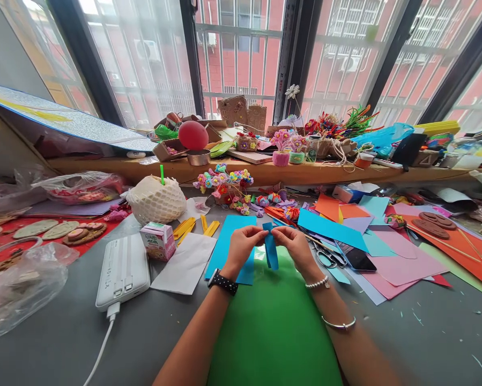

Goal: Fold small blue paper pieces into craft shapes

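Note:
Between my two hands hangs a narrow blue paper strip (271,252), held near its top. My left hand (244,244) pinches it from the left, and my right hand (295,244) pinches it from the right. Part of the strip's top is covered by the fingertips. Under my left hand lies a blue paper sheet (224,252). A glossy green surface (276,327) sits below both hands. To the right are a larger blue paper piece (332,230), scissors (329,259) and a phone (357,258).
Left of my arms are a white power bank (123,271) with a cable, a small pink carton (157,241), a white paper sheet (186,265) and folded yellow strips (183,228). Coloured papers (405,254) spread over the right side. Yarn flowers (224,182) stand behind.

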The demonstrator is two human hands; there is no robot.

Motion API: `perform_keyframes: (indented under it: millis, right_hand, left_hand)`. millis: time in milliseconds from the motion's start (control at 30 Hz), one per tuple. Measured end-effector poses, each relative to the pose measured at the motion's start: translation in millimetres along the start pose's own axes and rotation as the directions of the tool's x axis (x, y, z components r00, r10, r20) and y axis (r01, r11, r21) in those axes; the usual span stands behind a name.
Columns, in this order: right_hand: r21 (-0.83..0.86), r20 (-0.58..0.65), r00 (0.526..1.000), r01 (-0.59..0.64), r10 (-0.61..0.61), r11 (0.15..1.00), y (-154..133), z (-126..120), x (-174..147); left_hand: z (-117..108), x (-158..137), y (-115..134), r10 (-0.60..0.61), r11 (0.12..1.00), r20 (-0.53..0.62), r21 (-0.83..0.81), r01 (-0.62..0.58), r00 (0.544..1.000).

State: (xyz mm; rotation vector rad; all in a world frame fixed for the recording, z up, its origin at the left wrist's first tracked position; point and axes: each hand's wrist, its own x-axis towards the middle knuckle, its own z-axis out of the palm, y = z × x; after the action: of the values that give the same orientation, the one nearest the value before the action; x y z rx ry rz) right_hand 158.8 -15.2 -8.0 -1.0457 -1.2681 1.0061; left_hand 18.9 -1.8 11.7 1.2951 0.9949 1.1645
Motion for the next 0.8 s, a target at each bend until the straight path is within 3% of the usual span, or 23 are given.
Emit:
perform_keyframes:
  millis: [367, 600, 800]
  right_hand:
    - [-0.029, -0.011, 1.000, 0.017, -0.017, 0.999, 0.7, 1.1, -1.4]
    - [-0.040, 0.034, 0.999, -0.009, 0.010, 0.999, 0.0, 1.5, -1.5]
    - [-0.024, -0.014, 1.000, 0.024, -0.024, 0.999, 3.9, 1.9, -0.6]
  left_hand:
    - [-1.1, -0.6, -0.9, 0.011, 0.998, 0.041, 0.063, -0.014, 0.999]
    - [-2.9, 1.7, -2.4, -0.007, 1.000, 0.022, 0.011, 0.007, 1.000]
    - [-2.0, -0.6, 2.4, -0.052, 0.999, 0.061, -0.006, 0.053, 0.997]
